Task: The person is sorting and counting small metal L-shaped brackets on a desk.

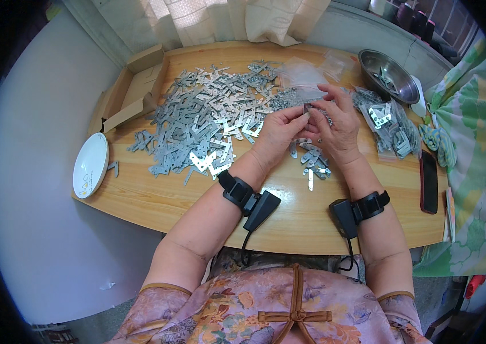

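Note:
My left hand (280, 131) and my right hand (340, 129) meet above the middle of the wooden table, fingertips close together. Pinched between them is a small metal piece (306, 107), mostly covered by the fingers, so its exact shape is hidden. Some fingers of the right hand stick up and apart. Below the hands lies a small group of flat metal brackets (312, 157). To the left spreads a big heap of L-shaped corner brackets (197, 112). Small screws (284, 100) are heaped just behind my left hand.
Clear plastic bags (303, 71) lie at the back. A steel bowl (389, 75) holding a few metal pieces stands back right, near bagged brackets (395, 129). A phone (428, 182) rests at the right edge. Left are a cardboard box (134, 86) and a white plate (90, 166).

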A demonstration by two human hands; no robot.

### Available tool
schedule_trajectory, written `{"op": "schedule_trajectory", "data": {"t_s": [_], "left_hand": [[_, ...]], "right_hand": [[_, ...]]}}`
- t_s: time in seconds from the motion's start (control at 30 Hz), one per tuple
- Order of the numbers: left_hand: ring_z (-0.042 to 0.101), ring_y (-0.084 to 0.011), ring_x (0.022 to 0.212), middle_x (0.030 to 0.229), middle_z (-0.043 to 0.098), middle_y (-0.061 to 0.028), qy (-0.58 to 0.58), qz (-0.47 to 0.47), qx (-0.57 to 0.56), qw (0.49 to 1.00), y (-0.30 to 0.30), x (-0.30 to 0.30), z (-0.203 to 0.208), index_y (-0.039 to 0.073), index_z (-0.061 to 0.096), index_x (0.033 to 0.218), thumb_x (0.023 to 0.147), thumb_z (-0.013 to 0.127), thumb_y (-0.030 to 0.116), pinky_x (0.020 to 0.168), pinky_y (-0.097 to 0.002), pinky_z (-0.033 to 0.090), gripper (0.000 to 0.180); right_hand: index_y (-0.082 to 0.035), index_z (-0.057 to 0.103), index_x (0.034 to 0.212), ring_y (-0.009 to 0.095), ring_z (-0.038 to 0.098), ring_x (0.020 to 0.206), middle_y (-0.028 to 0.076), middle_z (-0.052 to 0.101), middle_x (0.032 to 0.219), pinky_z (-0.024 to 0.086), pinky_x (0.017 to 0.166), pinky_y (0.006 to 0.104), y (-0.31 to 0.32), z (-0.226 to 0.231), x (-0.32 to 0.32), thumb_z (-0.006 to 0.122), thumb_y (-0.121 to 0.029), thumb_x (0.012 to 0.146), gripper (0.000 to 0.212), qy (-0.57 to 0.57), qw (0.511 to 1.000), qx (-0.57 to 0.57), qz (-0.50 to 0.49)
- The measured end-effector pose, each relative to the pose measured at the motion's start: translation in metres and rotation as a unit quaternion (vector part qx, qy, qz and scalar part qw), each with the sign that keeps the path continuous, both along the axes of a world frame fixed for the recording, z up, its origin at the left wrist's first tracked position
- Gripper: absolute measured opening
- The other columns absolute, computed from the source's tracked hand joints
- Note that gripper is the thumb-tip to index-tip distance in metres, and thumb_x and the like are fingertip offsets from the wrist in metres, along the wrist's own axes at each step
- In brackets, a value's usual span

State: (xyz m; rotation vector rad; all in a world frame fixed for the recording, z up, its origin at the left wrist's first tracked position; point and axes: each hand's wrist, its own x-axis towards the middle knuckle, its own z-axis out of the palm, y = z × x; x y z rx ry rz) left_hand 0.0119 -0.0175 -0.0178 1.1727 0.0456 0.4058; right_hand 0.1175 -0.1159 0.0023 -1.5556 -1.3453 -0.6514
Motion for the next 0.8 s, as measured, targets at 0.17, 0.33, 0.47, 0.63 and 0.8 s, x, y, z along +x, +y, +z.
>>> {"op": "schedule_trajectory", "data": {"t_s": [0.17,0.33,0.47,0.63,0.8], "left_hand": [[0.06,-0.0128,0.078,0.088,0.061,-0.0083,0.008,-0.01,-0.026,1.0,0.0022,0.0005,-0.0032,-0.001,0.054,0.104,0.087,0.05,0.011,0.069,-0.0215,0.05,0.021],[0.06,-0.0129,0.077,0.088,0.06,-0.0082,0.013,-0.006,-0.025,1.0,0.0006,-0.0004,-0.0001,-0.001,0.054,0.104,0.086,0.05,0.011,0.068,-0.0213,0.05,0.022],[0.06,-0.0128,0.078,0.088,0.06,-0.0081,0.012,-0.01,-0.026,1.0,0.0013,-0.0014,-0.0009,-0.001,0.054,0.105,0.086,0.051,0.011,0.068,-0.0216,0.05,0.023],[0.059,-0.0124,0.077,0.087,0.06,-0.0075,0.016,-0.006,-0.018,1.0,-0.0001,-0.0009,0.0004,-0.001,0.054,0.105,0.086,0.051,0.011,0.068,-0.0219,0.05,0.023],[0.058,-0.0103,0.076,0.088,0.06,-0.0048,0.035,0.003,0.008,0.999,-0.0009,0.0002,-0.0012,0.0,0.055,0.107,0.086,0.051,0.012,0.065,-0.0203,0.049,0.024]], "right_hand": [[-0.005,0.061,0.078,0.023,0.054,0.079,0.009,0.056,0.102,0.045,0.069,0.0303,0.0011,-0.0073,0.0033,0.063,-0.004,0.064,0.014,0.05,0.998,0.01,0.034],[-0.004,0.059,0.075,0.023,0.054,0.08,0.009,0.055,0.103,0.045,0.07,0.0311,-0.0002,-0.0024,-0.0028,0.063,-0.004,0.064,0.012,0.075,0.997,0.024,0.018],[-0.004,0.055,0.073,0.024,0.054,0.08,0.01,0.054,0.103,0.045,0.069,0.0324,0.0,-0.0002,-0.002,0.063,-0.004,0.064,0.012,0.021,1.0,0.001,-0.006],[-0.004,0.051,0.072,0.026,0.053,0.082,0.009,0.053,0.102,0.045,0.068,0.0343,-0.0012,0.0011,0.0002,0.063,-0.007,0.066,0.014,-0.027,0.999,-0.025,-0.026],[-0.004,0.051,0.071,0.026,0.053,0.083,0.009,0.053,0.098,0.045,0.068,0.0344,-0.0022,-0.001,0.002,0.063,-0.01,0.067,0.014,-0.027,0.998,-0.044,-0.043]]}}
